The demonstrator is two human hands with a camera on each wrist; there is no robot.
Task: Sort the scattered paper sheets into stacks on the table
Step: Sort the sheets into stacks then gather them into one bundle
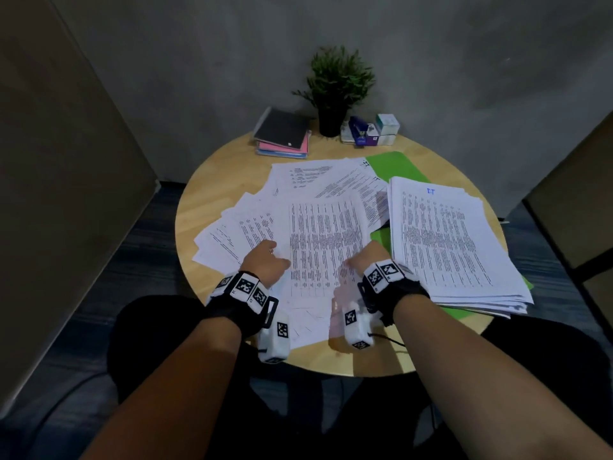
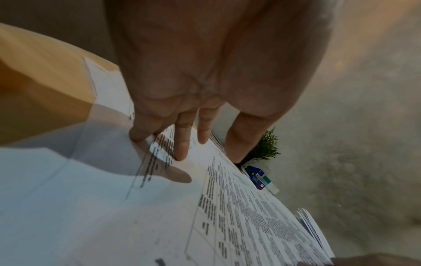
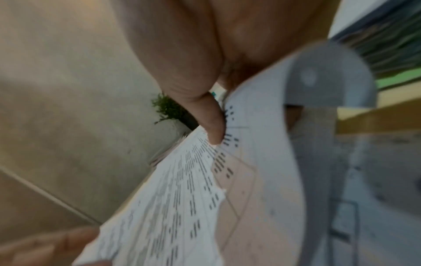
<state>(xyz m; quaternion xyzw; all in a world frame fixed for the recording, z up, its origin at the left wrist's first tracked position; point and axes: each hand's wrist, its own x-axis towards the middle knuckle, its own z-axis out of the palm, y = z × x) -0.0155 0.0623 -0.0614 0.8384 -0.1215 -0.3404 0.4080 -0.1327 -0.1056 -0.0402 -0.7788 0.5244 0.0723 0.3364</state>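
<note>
So the round light-wood table (image 1: 212, 190) was covered in a messy fan of white printed paper sheets (image 1: 298, 180), and both hands were on the one lying on top, a white sheet printed with a table of text (image 1: 323, 240), at the near middle of the table. Left hand (image 1: 265, 260) rested at that sheet's left edge with the fingers (image 2: 182, 142) straight and slightly spread, tips touching paper. Right hand (image 1: 365, 260) had the sheet's right edge pinched, thumb (image 3: 213, 124) on top, and the edge curled up around it in the right wrist view. Just to the right sat a thick stack of printed sheets (image 1: 447, 237) on a bright green folder (image 1: 394, 164). At the far edge were a pile of notebooks (image 1: 282, 134), a small potted plant (image 1: 338, 84), a blue stapler (image 1: 360, 129) and some small boxes (image 1: 386, 126).
</note>
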